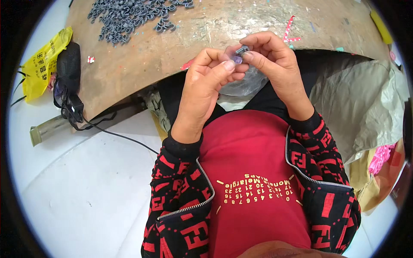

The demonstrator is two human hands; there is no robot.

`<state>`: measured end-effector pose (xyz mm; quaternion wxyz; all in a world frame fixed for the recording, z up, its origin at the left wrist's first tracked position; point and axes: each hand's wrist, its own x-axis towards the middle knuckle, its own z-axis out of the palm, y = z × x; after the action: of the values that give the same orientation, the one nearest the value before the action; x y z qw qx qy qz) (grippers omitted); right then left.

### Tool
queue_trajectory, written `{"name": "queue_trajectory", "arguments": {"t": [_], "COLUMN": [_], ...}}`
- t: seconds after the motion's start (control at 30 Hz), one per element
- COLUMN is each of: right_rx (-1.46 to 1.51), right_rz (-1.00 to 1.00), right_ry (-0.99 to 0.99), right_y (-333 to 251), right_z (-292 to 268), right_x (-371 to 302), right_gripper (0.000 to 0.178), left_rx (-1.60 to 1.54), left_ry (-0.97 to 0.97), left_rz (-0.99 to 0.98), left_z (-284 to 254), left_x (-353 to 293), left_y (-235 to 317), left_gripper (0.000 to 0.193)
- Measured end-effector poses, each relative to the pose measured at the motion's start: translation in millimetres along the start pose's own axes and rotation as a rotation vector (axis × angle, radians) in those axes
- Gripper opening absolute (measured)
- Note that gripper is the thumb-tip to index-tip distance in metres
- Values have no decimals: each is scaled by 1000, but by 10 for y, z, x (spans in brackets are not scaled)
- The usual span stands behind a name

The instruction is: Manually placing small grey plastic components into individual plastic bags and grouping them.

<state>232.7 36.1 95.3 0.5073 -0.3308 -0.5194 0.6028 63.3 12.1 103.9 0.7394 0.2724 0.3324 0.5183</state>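
Observation:
Above the near edge of the brown table point(232, 26), my two hands meet fingertip to fingertip. My right hand point(280, 64) pinches a small grey plastic clip point(242, 50) between thumb and forefinger. Pressed close below it is a small translucent purple piece point(237, 60), gripped by the thumb and fingers of my left hand point(202, 79). Fingertips cover part of both pieces, so I cannot tell whether they are joined. A heap of similar-looking grey plastic clips point(129, 19) lies at the table's far left.
Red dotted strips point(289, 29) and small scraps lie on the table. At the left are a yellow plastic bag point(45, 64), a black mesh pouch point(69, 64) and a black cable point(122, 136). A clear plastic bag point(246, 84) sits below my hands; a pale sack point(359, 105) lies right.

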Motion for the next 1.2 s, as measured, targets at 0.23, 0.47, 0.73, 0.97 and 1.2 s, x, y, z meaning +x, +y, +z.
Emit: {"name": "queue_trajectory", "arguments": {"t": [0.23,0.47,0.73,0.97,1.2], "right_rx": [-73,-73,-120,-63,-166], "right_rz": [33,-3,38,114,56], "right_ry": [-7,1,-1,-6,-22], "right_y": [-9,-75,-45,2,9], "right_z": [-6,-8,-20,8,6], "right_x": [118,181,209,222,216], "right_gripper": [23,23,22,23,23], "left_rx": [233,21,545,744,346], "left_ry": [27,37,51,9,46], "left_rz": [73,19,370,450,331], "left_z": [-141,-152,-213,-213,-179], "left_x": [40,114,198,213,192], "left_y": [5,48,-4,-10,-64], "left_gripper": [14,16,22,24,20]}}
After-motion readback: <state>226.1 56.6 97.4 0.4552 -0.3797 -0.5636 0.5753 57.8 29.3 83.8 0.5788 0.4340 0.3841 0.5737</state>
